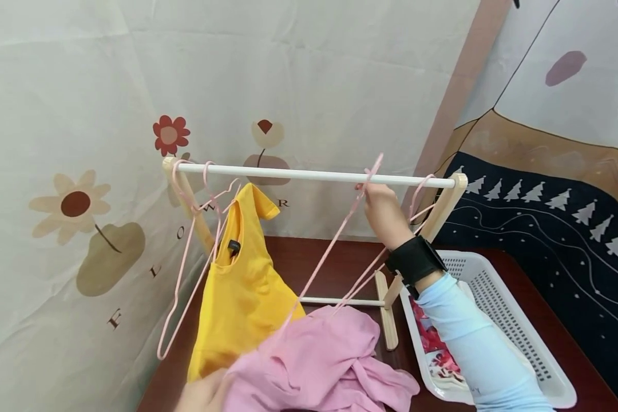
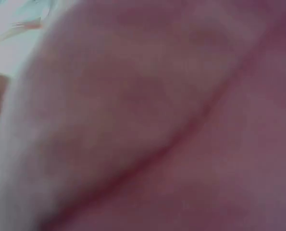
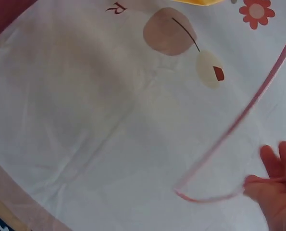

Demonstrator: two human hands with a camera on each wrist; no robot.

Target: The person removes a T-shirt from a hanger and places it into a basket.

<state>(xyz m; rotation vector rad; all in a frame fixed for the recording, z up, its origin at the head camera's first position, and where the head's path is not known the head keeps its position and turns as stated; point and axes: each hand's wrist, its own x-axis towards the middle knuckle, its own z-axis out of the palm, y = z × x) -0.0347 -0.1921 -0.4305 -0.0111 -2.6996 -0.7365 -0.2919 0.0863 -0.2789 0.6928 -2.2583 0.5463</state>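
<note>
My right hand (image 1: 383, 212) is up at the rail's right part and pinches a thin pink clothes hanger (image 1: 333, 240). One end of this hanger rises above the rail, and its lower part runs down into a pink garment (image 1: 319, 355). In the right wrist view the fingers (image 3: 272, 192) grip the hanger close to a bend. At the bottom of the head view, my left hand (image 1: 203, 392), blurred, holds the pink garment's left edge; most of that hand is out of frame. Pink cloth (image 2: 133, 120) fills nearly all of the left wrist view.
A wooden rack with a white rail (image 1: 288, 173) stands on a dark red table (image 1: 319, 257). Pink hangers (image 1: 184, 257) hang at its left end, beside a yellow garment (image 1: 247, 286). Another hanger (image 1: 414, 197) hangs at right. A white basket (image 1: 504, 286) contains folded clothes.
</note>
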